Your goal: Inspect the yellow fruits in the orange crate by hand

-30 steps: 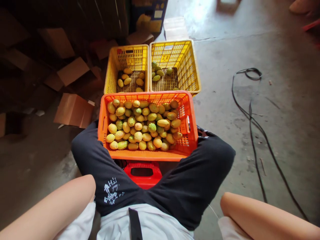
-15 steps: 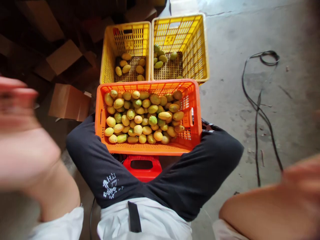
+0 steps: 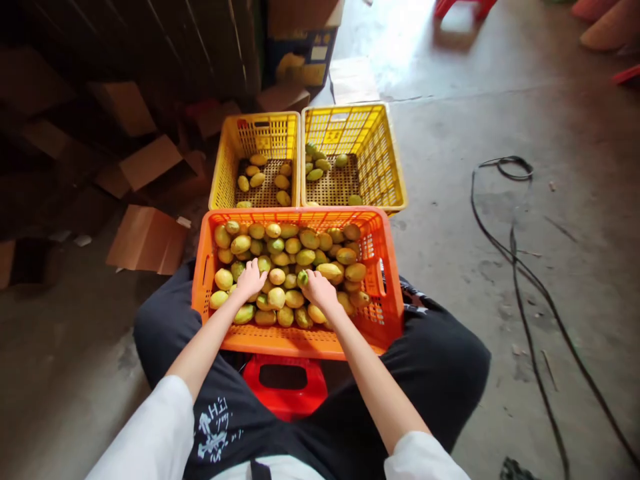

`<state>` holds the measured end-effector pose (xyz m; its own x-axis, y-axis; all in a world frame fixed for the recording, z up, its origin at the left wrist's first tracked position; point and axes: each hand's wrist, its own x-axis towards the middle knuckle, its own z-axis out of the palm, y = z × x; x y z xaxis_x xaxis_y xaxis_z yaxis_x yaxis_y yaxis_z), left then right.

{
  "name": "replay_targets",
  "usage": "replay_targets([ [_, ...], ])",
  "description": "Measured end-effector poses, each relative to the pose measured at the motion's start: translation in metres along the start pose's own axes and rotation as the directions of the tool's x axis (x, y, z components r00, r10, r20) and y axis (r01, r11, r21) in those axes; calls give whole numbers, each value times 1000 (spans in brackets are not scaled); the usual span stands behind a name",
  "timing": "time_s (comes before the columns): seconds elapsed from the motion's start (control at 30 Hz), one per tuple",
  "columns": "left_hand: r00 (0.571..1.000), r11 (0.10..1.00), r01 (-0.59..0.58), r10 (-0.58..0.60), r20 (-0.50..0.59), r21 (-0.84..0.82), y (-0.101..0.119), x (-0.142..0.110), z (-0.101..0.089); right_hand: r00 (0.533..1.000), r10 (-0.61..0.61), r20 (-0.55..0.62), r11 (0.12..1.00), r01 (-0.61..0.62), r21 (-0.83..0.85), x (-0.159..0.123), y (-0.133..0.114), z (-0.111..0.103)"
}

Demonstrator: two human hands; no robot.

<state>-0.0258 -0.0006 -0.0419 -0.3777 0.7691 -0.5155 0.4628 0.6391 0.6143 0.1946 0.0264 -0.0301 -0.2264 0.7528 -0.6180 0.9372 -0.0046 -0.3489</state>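
Note:
An orange crate (image 3: 300,337) full of yellow-green fruit (image 3: 295,247) rests between my knees, above a red stool (image 3: 286,387). Both hands are down on the fruit in the crate. My left hand (image 3: 251,280) lies over a fruit at the left middle, fingers curled onto it. My right hand (image 3: 319,289) covers fruit at the centre, with a green fruit (image 3: 303,277) showing at its fingertips. Behind the crate stand two yellow crates side by side: the left one (image 3: 226,163) holds a few yellow fruit, the right one (image 3: 383,157) a few greener fruit.
Loose cardboard boxes (image 3: 147,239) lie on the dark floor at the left. A black cable (image 3: 515,247) snakes over the concrete floor at the right. A blue and yellow carton (image 3: 300,57) stands behind the yellow crates.
Both arms were raised and blurred near the camera half a second ago. Now they have reached forward and both hands rest on the fruit in the orange crate.

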Motion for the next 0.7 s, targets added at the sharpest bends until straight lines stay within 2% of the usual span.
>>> replay_targets([
  [0.07, 999, 998, 6, -4, -33, 60, 4, 16, 6, 999, 27, -39, 997, -30, -65, 7, -5, 13],
  [0.17, 999, 991, 21, -17, -29, 133, 9, 33, 16, 997, 52, -66, 995, -57, -76, 19, -4, 28],
  [0.3, 1000, 977, 3, -7, 17, 215, 8, 40, 26, 988, 23, -152, 997, -35, -73, 30, 6, 49],
  [0.4, 998, 970, -25, 12, 54, 242, 4, 35, 24, 980, 29, -195, 999, -19, 51, 33, 15, 60],
  [0.47, 997, 980, -36, 21, 79, 193, 0, 29, 18, 976, 82, -202, 971, -32, 238, 33, 20, 61],
  [0.53, 997, 1000, 17, -17, 70, 4, -1, 20, 11, 973, 160, -168, 862, -55, 504, 31, 22, 56],
  [0.57, 997, 989, 69, -62, 53, -134, -1, 15, 7, 974, 186, -127, 760, -62, 647, 29, 22, 51],
  [0.6, 993, 952, 122, -118, 32, -280, 0, 9, 2, 980, 188, -63, 619, -68, 783, 27, 21, 45],
  [0.63, 989, 924, 144, -145, 22, -355, 1, 2, -3, 989, 146, -7, 449, -60, 892, 23, 19, 38],
  [0.7, 988, 872, 156, -145, 60, -465, 5, -14, -17, 998, 51, 29, 356, -45, 934, 12, 14, 21],
])
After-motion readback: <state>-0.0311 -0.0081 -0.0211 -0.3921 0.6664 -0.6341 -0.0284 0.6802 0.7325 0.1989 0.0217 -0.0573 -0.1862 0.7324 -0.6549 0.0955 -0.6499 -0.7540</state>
